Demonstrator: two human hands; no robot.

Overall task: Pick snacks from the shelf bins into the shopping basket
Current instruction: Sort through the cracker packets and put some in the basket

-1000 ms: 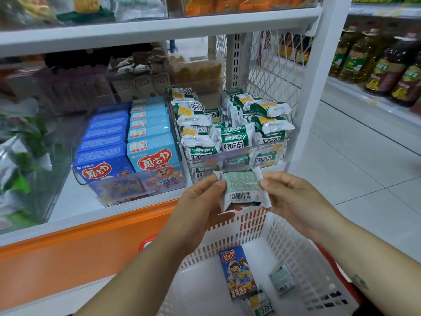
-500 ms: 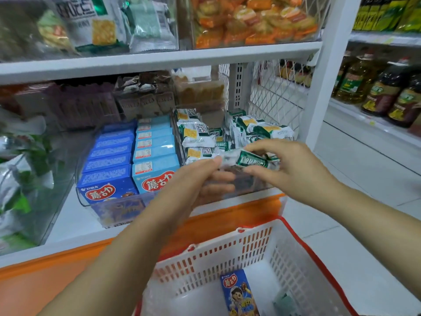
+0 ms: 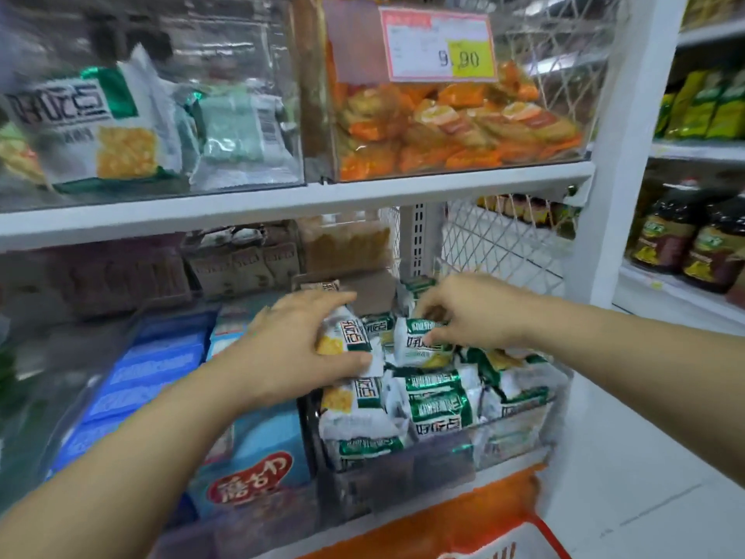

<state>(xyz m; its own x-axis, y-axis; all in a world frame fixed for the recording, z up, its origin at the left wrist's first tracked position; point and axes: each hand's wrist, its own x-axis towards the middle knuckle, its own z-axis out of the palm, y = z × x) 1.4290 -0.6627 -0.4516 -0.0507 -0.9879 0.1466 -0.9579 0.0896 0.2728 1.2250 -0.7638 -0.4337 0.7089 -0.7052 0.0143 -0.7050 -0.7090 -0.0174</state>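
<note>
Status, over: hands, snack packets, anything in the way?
Left hand grips a green-and-white snack packet in the clear bin. Right hand pinches a second packet. Basket below, nothing blocking.

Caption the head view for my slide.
Left hand and right hand grip green-and-white cracker packets in the clear bin.

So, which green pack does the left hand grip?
The left pack, yellow cracker picture up, in the left hand; the right hand pinches the neighbour.
</note>
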